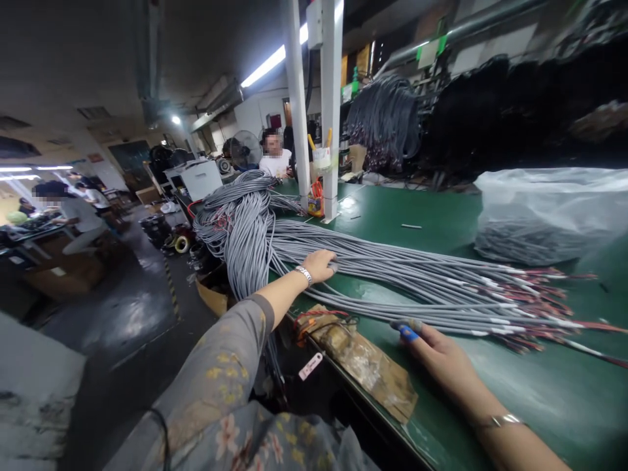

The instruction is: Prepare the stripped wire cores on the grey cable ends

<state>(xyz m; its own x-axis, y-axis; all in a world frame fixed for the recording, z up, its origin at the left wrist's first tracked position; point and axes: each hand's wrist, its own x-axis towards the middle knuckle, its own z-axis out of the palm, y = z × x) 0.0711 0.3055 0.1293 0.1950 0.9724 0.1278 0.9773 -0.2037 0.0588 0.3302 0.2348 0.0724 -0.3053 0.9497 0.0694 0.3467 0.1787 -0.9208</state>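
Note:
A long bundle of grey cables [392, 275] lies across the green table [540, 386], its stripped red and white wire ends [540, 307] pointing right. My left hand [320, 265] rests on the bundle near the table's left edge, fingers curled over the cables. My right hand [434, 347] lies at the near side of the bundle, its fingertips wrapped in blue and grey tape and touching the nearest cables. Whether either hand actually grips a cable is hard to tell.
More grey cable is heaped at the far left end [235, 209]. A clear plastic bag of cables [544, 209] sits at right. Two white posts [331, 111] stand mid-table. Worn brown tape [363, 366] covers the near edge. A seated person [275, 160] is at the far end.

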